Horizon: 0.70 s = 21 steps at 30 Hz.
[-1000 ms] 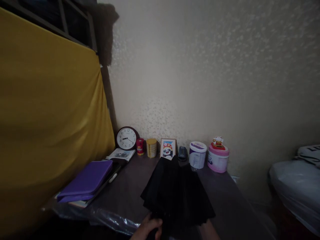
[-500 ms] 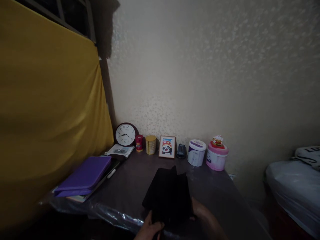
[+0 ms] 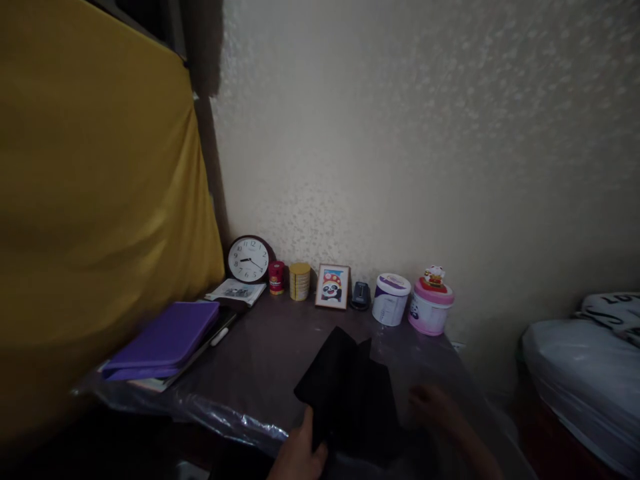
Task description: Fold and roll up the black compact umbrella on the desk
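A black piece of folded fabric (image 3: 350, 393) with loose, pointed pleats stands up over the near part of the table; its exact kind I cannot make out in the dim light. My left hand (image 3: 300, 450) grips its lower left edge, thumb toward the top and fingers wrapped round it. To the right of the fabric, apart from its visible folds, is my right hand (image 3: 433, 407). It is dark and blurred, with fingers that seem curled, and whether it holds anything is unclear. The fabric's lower end is lost in shadow.
Along the wall stand a clock (image 3: 249, 260), a red can (image 3: 276, 279), a yellow-lidded container (image 3: 300, 282), a panda picture frame (image 3: 332, 287), a dark small device (image 3: 360, 295), a white tin (image 3: 391, 301) and a pink tin (image 3: 430, 310) with a figurine. A purple folder (image 3: 165, 337) lies left.
My right hand has moved away from the fabric to the right. The fabric has spread and tilted rightward, while my left hand keeps its grip. The view has shifted slightly.
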Tool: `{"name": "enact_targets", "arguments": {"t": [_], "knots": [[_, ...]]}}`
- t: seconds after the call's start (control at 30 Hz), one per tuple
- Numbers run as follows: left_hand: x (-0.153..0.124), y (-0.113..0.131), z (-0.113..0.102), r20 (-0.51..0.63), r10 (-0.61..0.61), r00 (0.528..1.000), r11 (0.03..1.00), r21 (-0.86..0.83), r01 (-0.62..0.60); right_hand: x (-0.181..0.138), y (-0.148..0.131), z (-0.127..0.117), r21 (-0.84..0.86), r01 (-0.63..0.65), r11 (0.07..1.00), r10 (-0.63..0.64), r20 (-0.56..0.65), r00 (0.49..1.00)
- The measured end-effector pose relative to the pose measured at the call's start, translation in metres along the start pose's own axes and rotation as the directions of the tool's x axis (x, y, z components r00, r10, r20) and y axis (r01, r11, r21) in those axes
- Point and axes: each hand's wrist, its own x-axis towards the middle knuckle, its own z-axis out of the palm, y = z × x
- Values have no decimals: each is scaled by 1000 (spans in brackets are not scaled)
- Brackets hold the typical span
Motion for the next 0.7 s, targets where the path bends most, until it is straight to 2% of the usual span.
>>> {"name": "enact_targets", "arguments": {"t": [0.03,0.1,0.27,0.4,0.53,0.7], "knots": [[-1,1,0,0,-19,1000,999,28,19,5,-7,-2,-17,63,998,-64,-46,997],[-2,5,1,5,-42,999,997,70,41,16,-29,-2,-50,245,968,-250,-141,958],[-4,9,0,-7,-132,991,971,202,131,38,-94,19,-43,494,869,-495,-39,868],[-7,9,-2,-25,-157,987,944,289,157,53,-120,39,-167,560,812,-551,97,829],[-11,13,-5,-20,-119,993,920,374,118,66,-125,49,-234,609,758,-589,155,793],[-12,18,-5,-15,-131,991,876,466,123,75,-128,52,-228,657,718,-603,268,752]]}}
